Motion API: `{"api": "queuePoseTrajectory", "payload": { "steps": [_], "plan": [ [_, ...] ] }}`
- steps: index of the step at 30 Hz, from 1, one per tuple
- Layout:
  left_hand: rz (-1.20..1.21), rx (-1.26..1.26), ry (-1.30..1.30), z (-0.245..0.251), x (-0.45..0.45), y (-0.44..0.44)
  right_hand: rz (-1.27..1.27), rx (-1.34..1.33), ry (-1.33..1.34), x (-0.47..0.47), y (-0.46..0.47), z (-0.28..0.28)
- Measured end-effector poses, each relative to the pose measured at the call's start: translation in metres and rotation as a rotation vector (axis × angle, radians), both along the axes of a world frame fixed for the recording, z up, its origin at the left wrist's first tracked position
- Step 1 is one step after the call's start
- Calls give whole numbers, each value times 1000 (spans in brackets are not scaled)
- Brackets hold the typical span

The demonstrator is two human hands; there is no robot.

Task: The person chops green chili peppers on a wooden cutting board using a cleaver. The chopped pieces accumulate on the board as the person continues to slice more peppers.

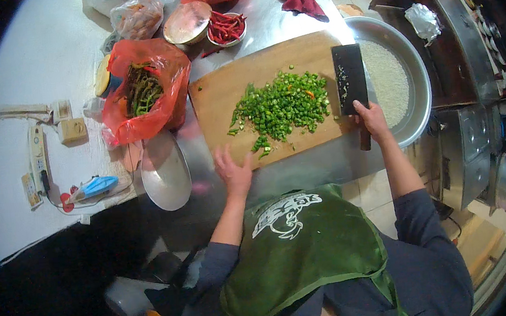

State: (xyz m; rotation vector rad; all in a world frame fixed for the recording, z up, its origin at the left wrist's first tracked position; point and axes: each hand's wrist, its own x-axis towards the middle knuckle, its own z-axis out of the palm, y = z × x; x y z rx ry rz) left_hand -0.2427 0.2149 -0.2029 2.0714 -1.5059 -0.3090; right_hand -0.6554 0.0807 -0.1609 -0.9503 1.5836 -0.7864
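My right hand [372, 121] grips a dark-bladed cleaver [349, 80], its blade lying at the right end of a wooden cutting board [219, 88]. Small light bits stick to the blade. Chopped green peppers [284, 104], with a few orange-red pieces among them, lie heaped in the middle of the board. At the board's lower left edge is my left hand [233, 171], fingers spread, holding nothing; whether its fingertips press on the board I cannot tell.
Right of the board stands a metal basin [423, 77] of white rice in water. Leftward are a red plastic bag [115, 105] of dark green vegetables and a white oval dish [166, 175]. Behind the board are a bowl of red chillies [226, 27], a covered-looking bowl [187, 22] and a red cloth [299, 0].
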Motion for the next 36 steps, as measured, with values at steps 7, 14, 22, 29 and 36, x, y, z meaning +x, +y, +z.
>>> {"api": "queuePoseTrajectory", "payload": {
  "steps": [7,14,22,29,36],
  "plan": [
    [-243,13,-128,1,-25,-34,196,157,19,41,32,32],
    [-266,-92,-19,-7,-4,-48,580,-244,532,120,88,32],
    [-352,-197,27,-34,13,-49,730,-220,733,160,107,34],
    [-379,-228,165,-44,18,-56,677,-178,760,179,97,9],
    [-372,-245,174,-43,16,-52,701,-167,756,171,104,40]
  ]
}}
